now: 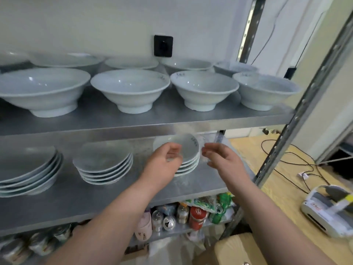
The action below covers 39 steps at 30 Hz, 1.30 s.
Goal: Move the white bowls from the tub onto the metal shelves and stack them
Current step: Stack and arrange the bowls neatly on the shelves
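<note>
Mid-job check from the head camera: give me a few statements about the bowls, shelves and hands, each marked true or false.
1. The middle shelf holds three stacks of bowls. True: left stack, middle stack and right stack.
2. Both hands are at the left stack. False: the left hand and right hand flank the right stack.
3. The front-row bowls on the upper shelf sit upside down. False: they stand upright, openings up, each on its own.
4. Drink cans stand on the shelf below the stacks. True.
</note>
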{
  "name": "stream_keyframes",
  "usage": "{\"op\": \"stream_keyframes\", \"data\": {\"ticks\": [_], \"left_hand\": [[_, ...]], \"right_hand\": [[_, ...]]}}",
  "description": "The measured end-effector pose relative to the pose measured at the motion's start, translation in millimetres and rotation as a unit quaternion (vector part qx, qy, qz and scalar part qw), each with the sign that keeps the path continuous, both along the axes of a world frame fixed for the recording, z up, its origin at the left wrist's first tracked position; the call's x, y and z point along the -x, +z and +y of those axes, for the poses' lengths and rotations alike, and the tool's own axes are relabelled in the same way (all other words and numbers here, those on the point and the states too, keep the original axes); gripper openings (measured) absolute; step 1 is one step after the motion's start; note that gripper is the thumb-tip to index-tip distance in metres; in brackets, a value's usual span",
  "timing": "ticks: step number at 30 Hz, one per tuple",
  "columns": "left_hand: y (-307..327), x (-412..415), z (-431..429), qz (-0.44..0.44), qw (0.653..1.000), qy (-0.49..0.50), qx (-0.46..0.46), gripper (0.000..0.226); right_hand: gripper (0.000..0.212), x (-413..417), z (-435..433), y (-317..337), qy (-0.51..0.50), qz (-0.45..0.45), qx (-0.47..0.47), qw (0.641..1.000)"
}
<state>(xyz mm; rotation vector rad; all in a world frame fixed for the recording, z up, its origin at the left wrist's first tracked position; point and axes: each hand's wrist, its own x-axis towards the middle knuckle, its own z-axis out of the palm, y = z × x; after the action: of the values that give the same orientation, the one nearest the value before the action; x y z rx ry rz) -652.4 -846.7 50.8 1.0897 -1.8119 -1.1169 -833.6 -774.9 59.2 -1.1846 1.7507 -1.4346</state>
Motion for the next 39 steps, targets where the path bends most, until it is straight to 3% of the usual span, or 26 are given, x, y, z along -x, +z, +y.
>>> {"op": "stream_keyframes", "data": {"ticks": [6, 9, 12, 15, 18, 21, 24, 27, 35, 39], "left_hand": [[111, 15, 16, 0.148, 0.981, -0.077, 0.094, 0.022], [147, 28, 8, 0.138, 0.977, -0.079, 0.141, 0.023], [166, 44, -8, 0.009, 0.965, -0.046, 0.258, 0.031], [169, 64, -31, -0.22, 0.918, -0.046, 0.327, 0.044], [168, 79, -43, -0.421, 0.845, -0.049, 0.327, 0.029], [164, 85, -47, -0.476, 0.792, -0.023, 0.381, 0.015], [157, 89, -52, -0.474, 0.79, -0.005, 0.388, 0.017], [154, 90, -47, -0.456, 0.8, 0.002, 0.39, 0.019], [181, 96, -31, -0.32, 0.751, 0.13, 0.562, 0.035], [219, 116, -64, -0.287, 0.755, 0.169, 0.564, 0.03]], "right_hand": [[0.018, 3, 40, 107, -0.046, -0.014, 0.124, 0.991], [0.02, 20, 42, 139, -0.075, 0.054, 0.146, 0.985], [0.028, 49, 36, 158, -0.11, 0.262, 0.094, 0.954], [0.049, 86, 15, 160, -0.108, 0.487, -0.048, 0.865], [0.052, 121, -8, 156, -0.086, 0.573, -0.127, 0.805], [0.043, 146, -26, 147, -0.074, 0.644, -0.112, 0.753], [0.034, 159, -35, 141, -0.071, 0.695, -0.071, 0.712], [0.037, 164, -34, 136, -0.081, 0.68, -0.034, 0.728], [0.024, 197, -27, 161, -0.143, 0.617, 0.2, 0.747], [0.03, 218, -74, 191, -0.131, 0.628, 0.221, 0.735]]}}
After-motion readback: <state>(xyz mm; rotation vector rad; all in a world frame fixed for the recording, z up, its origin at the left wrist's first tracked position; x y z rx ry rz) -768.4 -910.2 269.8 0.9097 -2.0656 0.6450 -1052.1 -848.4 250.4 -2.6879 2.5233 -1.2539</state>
